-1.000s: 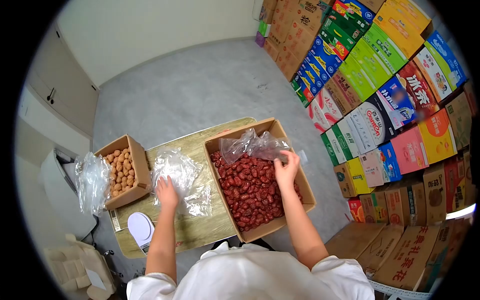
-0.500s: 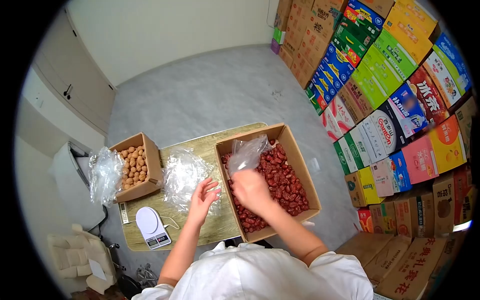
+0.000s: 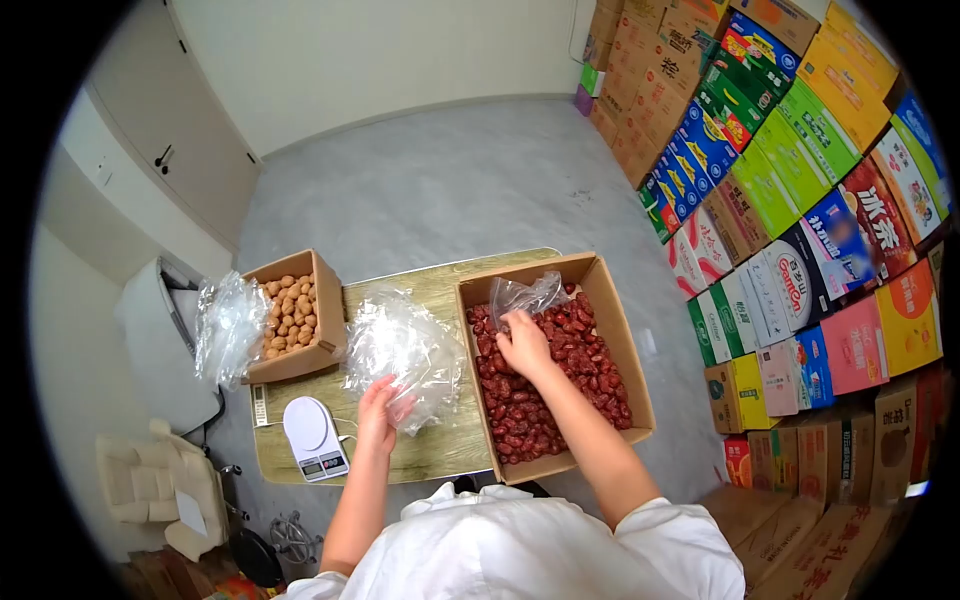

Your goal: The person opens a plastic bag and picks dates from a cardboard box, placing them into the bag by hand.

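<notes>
Over wrinkled dark-red dates (image 3: 522, 405) my right hand (image 3: 524, 346) pinches a clear plastic bag (image 3: 530, 291), my left hand (image 3: 378, 414) loosely open to their left.

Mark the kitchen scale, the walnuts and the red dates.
Kitchen scale (image 3: 313, 434), head view: on its round white plate.
Walnuts (image 3: 291, 316), head view: middle of the visible pile.
Red dates (image 3: 513, 403), head view: on the left part of the pile.

Right grip (image 3: 525, 348) at bag (image 3: 532, 291); dates (image 3: 518, 410) beneath
</notes>
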The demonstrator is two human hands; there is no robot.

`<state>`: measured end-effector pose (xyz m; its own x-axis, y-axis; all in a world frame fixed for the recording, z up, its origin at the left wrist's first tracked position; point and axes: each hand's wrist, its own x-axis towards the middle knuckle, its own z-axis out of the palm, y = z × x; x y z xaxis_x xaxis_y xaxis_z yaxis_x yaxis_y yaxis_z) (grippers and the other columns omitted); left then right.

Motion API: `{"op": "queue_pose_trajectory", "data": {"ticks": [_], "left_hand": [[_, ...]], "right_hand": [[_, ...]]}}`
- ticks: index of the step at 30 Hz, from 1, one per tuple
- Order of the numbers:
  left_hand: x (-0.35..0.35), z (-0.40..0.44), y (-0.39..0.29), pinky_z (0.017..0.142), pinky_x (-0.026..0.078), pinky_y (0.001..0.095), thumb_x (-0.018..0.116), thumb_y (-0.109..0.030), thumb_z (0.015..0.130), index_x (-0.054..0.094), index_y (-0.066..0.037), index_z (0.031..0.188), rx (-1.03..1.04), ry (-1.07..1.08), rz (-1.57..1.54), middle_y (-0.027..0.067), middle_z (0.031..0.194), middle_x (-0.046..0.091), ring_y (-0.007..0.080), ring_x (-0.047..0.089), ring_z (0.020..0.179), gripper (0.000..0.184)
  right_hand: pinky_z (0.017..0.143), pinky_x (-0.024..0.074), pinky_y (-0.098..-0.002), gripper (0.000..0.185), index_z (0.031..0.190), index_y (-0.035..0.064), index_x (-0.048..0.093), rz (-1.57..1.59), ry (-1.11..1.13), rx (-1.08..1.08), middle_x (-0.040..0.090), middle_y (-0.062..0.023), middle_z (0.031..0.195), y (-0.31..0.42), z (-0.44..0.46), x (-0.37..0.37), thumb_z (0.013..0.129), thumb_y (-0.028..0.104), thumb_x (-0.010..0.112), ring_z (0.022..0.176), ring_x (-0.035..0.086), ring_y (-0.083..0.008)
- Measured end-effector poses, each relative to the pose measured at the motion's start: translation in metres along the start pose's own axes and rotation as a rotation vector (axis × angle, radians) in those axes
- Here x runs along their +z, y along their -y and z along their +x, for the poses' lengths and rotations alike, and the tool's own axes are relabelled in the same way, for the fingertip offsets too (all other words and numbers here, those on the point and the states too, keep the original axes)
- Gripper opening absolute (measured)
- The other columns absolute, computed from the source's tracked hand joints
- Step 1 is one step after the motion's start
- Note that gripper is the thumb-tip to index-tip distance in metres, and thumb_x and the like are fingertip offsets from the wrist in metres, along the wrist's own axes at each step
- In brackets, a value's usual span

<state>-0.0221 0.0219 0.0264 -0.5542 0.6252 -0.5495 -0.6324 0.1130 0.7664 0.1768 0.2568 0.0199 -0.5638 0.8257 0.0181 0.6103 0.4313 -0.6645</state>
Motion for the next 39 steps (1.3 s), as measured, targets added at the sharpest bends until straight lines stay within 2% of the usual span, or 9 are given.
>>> {"op": "queue_pose_trajectory", "data": {"ticks": [6, 11, 15, 17, 18, 22, 27, 29, 39], "left_hand": [[-0.031, -0.001, -0.016, 0.079, 0.060, 0.0371, 0.054, -0.012, 0.095, 0.055, -0.005, 0.121, 0.086, -0.099, 0.129, 0.0117, 0.107, 0.065, 0.0245, 0.068, 0.089, 0.026], [-0.053, 0.029, -0.023, 0.066, 0.057, 0.0313, 0.054, -0.016, 0.098, 0.053, -0.005, 0.123, 0.152, -0.116, 0.158, 0.0093, 0.106, 0.065, 0.0200, 0.067, 0.085, 0.028], [-0.082, 0.066, -0.004, 0.084, 0.053, 0.0330, 0.060, -0.018, 0.097, 0.046, -0.002, 0.132, 0.236, -0.299, 0.406, 0.0156, 0.116, 0.062, 0.0230, 0.064, 0.098, 0.041], [-0.081, 0.071, 0.005, 0.101, 0.043, 0.0388, 0.062, -0.019, 0.095, 0.045, -0.002, 0.134, 0.569, -0.668, 0.797, 0.0204, 0.129, 0.054, 0.0295, 0.055, 0.118, 0.045], [-0.075, 0.062, -0.001, 0.109, 0.034, 0.0426, 0.062, -0.019, 0.094, 0.046, -0.003, 0.135, 0.588, -0.623, 0.727, 0.0232, 0.136, 0.048, 0.0335, 0.044, 0.129, 0.046], [-0.040, 0.032, -0.006, 0.103, 0.040, 0.0405, 0.060, -0.017, 0.096, 0.049, -0.003, 0.131, 0.612, -0.276, 0.585, 0.0171, 0.131, 0.055, 0.0282, 0.052, 0.121, 0.039], [0.032, -0.015, -0.004, 0.093, 0.049, 0.0381, 0.051, -0.034, 0.103, 0.050, -0.007, 0.134, 0.015, 0.241, 0.284, 0.0104, 0.119, 0.065, 0.0202, 0.063, 0.104, 0.041], [0.052, -0.027, 0.000, 0.092, 0.051, 0.0420, 0.053, -0.048, 0.099, 0.051, -0.006, 0.134, -0.091, 0.401, 0.057, 0.0138, 0.121, 0.065, 0.0254, 0.062, 0.112, 0.054], [0.057, -0.033, -0.018, 0.077, 0.057, 0.0358, 0.054, -0.039, 0.101, 0.061, -0.010, 0.114, 0.009, 0.468, 0.066, 0.0081, 0.103, 0.071, 0.0190, 0.069, 0.090, 0.033]], "right_hand": [[0.105, 0.0442, -0.0452, 0.044, 0.120, 0.0050, 0.064, -0.317, 0.299, -0.014, 0.025, -0.0195, 0.158, -0.038, 0.056, 0.019, 0.079, 0.019, 0.071, 0.130, 0.047, -0.0383], [0.106, 0.0425, -0.0444, 0.050, 0.125, -0.0075, 0.053, -0.339, 0.231, -0.083, 0.048, -0.0193, 0.138, -0.060, 0.053, 0.035, 0.082, 0.015, 0.066, 0.127, 0.048, -0.0375], [0.104, 0.0433, -0.0429, 0.041, 0.121, -0.0091, 0.056, -0.103, 0.065, -0.104, 0.051, -0.0214, 0.133, -0.046, 0.021, 0.014, 0.085, 0.009, 0.064, 0.123, 0.051, -0.0380], [0.103, 0.0438, -0.0400, 0.037, 0.119, -0.0082, 0.059, 0.139, -0.150, -0.069, 0.055, -0.0206, 0.129, -0.031, -0.001, -0.008, 0.086, 0.008, 0.063, 0.120, 0.054, -0.0374], [0.102, 0.0437, -0.0389, 0.032, 0.116, -0.0068, 0.061, 0.217, -0.224, -0.085, 0.057, -0.0197, 0.126, -0.019, -0.015, -0.018, 0.087, 0.006, 0.062, 0.117, 0.056, -0.0368], [0.098, 0.0478, -0.0340, 0.021, 0.109, -0.0068, 0.066, 0.917, -0.273, -0.046, 0.061, -0.0128, 0.120, 0.024, -0.065, -0.037, 0.088, -0.001, 0.061, 0.114, 0.059, -0.0221], [0.094, 0.0522, -0.0410, 0.016, 0.103, -0.0031, 0.065, 2.059, -0.004, 0.184, 0.068, -0.0131, 0.102, 0.038, -0.084, -0.029, 0.095, 0.008, 0.057, 0.100, 0.065, -0.0235], [0.091, 0.0524, -0.0427, 0.020, 0.102, 0.0007, 0.065, 2.076, 0.071, 0.286, 0.068, -0.0114, 0.098, 0.066, -0.087, -0.043, 0.096, 0.017, 0.056, 0.095, 0.065, -0.0223], [0.087, 0.0488, -0.0426, 0.034, 0.095, 0.0061, 0.069, 2.351, 0.144, 0.406, 0.067, -0.0093, 0.089, 0.060, -0.098, -0.024, 0.096, 0.037, 0.055, 0.088, 0.060, -0.0248]]}}
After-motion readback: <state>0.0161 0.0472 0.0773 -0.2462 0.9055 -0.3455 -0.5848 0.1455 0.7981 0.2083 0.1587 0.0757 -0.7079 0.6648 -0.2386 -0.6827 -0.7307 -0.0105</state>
